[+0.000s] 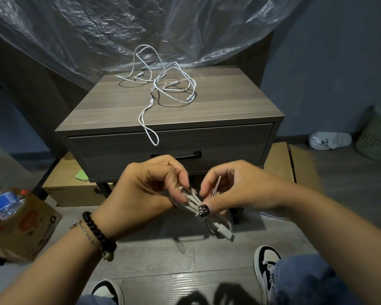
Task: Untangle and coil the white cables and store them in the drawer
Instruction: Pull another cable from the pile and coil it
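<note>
A folded bundle of white cable (195,204) hangs between my hands in front of the nightstand, its plug end (226,233) drooping below. My left hand (145,194) grips one end of the bundle. My right hand (231,190) pinches the bundle with the thumb and stretches a thin rubber band (217,185) with the fingers. More tangled white cables (165,82) lie on the nightstand top (229,100), with one loop (151,133) hanging over the front of the shut drawer (229,142). The drawer's black handle (191,155) shows just above my hands.
Cardboard boxes (70,190) sit under and beside the nightstand. An open box with a water bottle (2,203) stands at the left. A white slipper (329,140) and a green basket (376,135) lie at the right. Plastic sheeting (141,25) hangs behind. My shoes (266,267) are below.
</note>
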Motion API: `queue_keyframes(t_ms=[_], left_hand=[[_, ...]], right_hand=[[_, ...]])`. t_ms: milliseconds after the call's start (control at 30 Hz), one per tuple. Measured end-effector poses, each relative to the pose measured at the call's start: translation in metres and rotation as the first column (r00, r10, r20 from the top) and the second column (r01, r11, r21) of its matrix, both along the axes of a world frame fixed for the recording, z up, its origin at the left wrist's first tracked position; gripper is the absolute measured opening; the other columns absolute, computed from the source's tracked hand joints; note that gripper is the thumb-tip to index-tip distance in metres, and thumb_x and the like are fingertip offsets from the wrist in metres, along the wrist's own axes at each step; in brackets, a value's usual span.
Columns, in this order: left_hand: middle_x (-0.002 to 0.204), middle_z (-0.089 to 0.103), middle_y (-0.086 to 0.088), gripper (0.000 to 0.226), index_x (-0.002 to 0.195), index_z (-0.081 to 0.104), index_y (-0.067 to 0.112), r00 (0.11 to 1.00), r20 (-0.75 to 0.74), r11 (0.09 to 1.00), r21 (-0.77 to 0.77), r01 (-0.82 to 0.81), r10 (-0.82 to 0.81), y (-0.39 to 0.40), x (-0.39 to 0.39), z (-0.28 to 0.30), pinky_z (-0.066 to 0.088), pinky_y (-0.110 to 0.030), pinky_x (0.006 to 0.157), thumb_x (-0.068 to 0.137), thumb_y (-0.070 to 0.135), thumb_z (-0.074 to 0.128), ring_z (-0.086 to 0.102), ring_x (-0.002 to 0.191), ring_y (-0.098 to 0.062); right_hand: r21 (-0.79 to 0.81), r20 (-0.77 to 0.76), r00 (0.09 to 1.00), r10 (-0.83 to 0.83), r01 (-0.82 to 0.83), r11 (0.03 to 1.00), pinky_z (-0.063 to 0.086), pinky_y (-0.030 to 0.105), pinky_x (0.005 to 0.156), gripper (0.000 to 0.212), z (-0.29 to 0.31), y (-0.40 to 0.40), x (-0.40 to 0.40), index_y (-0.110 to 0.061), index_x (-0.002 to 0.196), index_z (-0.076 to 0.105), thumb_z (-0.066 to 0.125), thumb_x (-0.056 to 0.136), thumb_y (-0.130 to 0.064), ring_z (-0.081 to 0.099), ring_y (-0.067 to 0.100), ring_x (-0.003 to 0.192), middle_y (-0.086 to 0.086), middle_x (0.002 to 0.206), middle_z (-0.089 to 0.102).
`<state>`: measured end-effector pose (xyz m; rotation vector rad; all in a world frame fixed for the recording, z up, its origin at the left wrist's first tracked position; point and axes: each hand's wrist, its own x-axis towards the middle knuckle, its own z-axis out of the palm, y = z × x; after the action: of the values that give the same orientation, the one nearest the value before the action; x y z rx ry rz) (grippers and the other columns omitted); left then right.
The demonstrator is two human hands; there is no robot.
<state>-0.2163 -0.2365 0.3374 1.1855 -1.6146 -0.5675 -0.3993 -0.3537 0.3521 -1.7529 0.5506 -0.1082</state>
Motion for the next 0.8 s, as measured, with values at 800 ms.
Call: queue_keyframes(t_ms=[800], left_hand=[[0.084, 0.074, -0.016, 0.037, 0.097, 0.065, -0.001, 0.858, -0.369, 0.852, 0.504, -0.140, 0.359, -0.002, -0.018, 0.013, 0.058, -0.023, 0.062, 0.069, 0.023, 0.066, 0.072, 0.069, -0.018]], right_hand=[[-0.756, 0.467, 0.884, -0.015, 0.408, 0.512, 0.049, 0.034, 0.055, 0.030, -0.038, 0.007, 0.010, -0.012, 0.079, 0.068, 0.076, 0.076, -0.040, 0.057, 0.011, 0.066, -0.004, 0.076, 0.061]])
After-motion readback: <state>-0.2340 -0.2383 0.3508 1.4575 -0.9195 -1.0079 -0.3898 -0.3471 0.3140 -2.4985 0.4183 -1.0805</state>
